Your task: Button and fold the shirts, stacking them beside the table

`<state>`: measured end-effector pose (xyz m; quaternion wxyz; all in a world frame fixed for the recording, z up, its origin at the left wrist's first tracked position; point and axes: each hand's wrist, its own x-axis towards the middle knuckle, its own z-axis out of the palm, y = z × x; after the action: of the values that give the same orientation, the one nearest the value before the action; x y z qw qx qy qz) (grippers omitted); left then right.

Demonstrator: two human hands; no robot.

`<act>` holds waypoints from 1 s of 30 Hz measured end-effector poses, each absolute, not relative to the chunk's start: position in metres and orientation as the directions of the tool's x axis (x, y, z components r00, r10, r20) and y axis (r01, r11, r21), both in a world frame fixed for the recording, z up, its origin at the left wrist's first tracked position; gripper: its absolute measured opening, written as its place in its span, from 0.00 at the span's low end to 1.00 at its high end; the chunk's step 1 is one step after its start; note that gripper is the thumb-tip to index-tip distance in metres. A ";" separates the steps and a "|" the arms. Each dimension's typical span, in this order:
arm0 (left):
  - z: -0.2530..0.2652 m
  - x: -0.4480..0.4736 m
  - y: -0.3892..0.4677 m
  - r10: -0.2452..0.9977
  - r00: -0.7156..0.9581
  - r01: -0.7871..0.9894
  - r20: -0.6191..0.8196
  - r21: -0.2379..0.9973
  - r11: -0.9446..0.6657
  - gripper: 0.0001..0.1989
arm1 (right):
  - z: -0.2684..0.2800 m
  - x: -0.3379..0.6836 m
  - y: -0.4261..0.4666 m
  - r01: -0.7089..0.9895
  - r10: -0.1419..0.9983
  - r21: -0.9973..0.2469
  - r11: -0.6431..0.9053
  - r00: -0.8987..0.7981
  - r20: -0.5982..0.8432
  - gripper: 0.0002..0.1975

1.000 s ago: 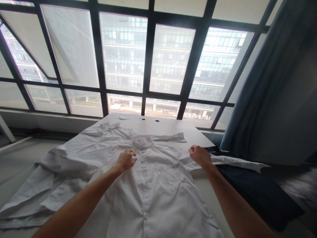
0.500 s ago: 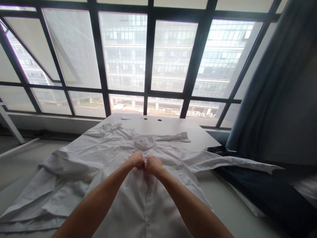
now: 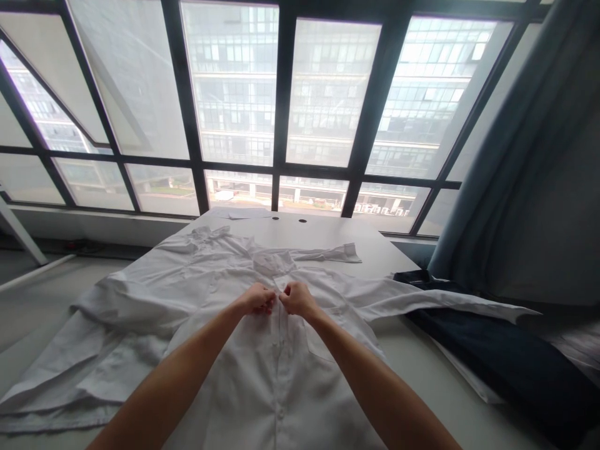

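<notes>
- Slightly parted since the earlier frame, my left hand [image 3: 259, 300] and right hand [image 3: 297, 299] each seem to pinch the placket [image 3: 277, 381] below the collar [image 3: 273, 261].
- White button-up shirt [image 3: 229, 381] lies front-up on the table [image 3: 379, 247]; a hard tug from me could crease it or drag the dark garment [image 3: 506, 369] under its sleeve.
- Chest pocket [image 3: 313, 340]: I can't see inside.
- Button [image 3: 280, 414]: hasty pulling could strain its thread.

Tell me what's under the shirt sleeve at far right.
Dark cloth shows on both sides of the sleeve, the white table beside it; whatever the fabric covers is hidden.
</notes>
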<state>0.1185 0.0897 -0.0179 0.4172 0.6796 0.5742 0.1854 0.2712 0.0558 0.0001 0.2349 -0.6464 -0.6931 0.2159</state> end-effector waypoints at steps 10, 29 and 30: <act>-0.021 0.116 0.067 0.919 0.292 0.239 -0.263 0.951 0.196 0.12 | -0.037 0.267 0.042 0.571 0.949 -0.775 0.271 -0.025 0.314 0.10; -0.026 0.120 0.065 0.928 0.282 0.149 -0.245 0.966 0.210 0.14 | -0.042 0.268 0.044 0.475 0.961 -0.845 0.246 -0.008 0.276 0.10; -0.025 0.121 0.065 0.932 0.271 0.150 -0.241 0.967 0.206 0.14 | -0.042 0.268 0.044 0.475 0.960 -0.844 0.248 -0.005 0.280 0.10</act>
<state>0.1212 0.0646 -0.0254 0.5902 0.5357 0.5049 0.3313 0.2675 0.0435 -0.0422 0.4434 -0.5487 -0.6539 0.2733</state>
